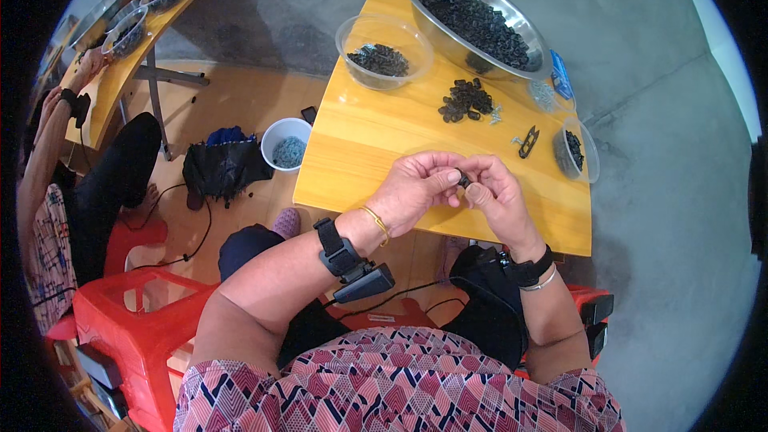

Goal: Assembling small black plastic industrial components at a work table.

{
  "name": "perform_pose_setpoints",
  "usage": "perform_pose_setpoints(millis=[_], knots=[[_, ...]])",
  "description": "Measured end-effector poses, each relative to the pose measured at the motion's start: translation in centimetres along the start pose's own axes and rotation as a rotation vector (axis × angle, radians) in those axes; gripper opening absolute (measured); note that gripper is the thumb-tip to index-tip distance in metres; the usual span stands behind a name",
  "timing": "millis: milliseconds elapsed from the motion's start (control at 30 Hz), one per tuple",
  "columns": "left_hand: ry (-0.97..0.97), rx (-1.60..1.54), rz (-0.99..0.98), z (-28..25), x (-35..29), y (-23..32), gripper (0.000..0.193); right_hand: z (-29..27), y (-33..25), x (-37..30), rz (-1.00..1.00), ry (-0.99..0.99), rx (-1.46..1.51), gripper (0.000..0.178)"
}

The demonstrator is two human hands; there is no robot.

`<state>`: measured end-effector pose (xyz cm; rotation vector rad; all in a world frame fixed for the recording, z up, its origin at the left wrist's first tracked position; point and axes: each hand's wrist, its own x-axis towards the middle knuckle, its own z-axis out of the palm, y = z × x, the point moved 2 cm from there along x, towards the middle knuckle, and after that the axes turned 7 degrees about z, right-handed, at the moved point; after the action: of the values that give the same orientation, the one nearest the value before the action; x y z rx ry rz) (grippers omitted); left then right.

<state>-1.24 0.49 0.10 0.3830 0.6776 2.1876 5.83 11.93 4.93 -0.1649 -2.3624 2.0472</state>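
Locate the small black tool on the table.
Head view: the small black tool lies at right on the yellow table, between the pile of black pieces and the rightmost clear tub.

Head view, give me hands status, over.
Left hand, right hand: both on small black piece. Piece held above yellow table. Black pile beyond, not blocking.

We hold one part (464,180), small and black, pinched between our fingers (442,182) above the surface (360,144), toward its near edge; our grip partly covers the part, hiding its full shape.
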Motion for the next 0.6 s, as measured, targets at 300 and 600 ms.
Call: perform_pose_setpoints(millis=[300,600], knots=[[-0.042,-0.019,0.021,-0.36,0.15,-0.15,0.037,-0.23,0.20,0.32,-0.144,-0.103,-0.244,0.033],[-0.087,0.029,0.004,-0.53,0.02,-0.21,0.037,0.26,0.03,0.26,-0.135,-0.037,-0.380,0.028]])
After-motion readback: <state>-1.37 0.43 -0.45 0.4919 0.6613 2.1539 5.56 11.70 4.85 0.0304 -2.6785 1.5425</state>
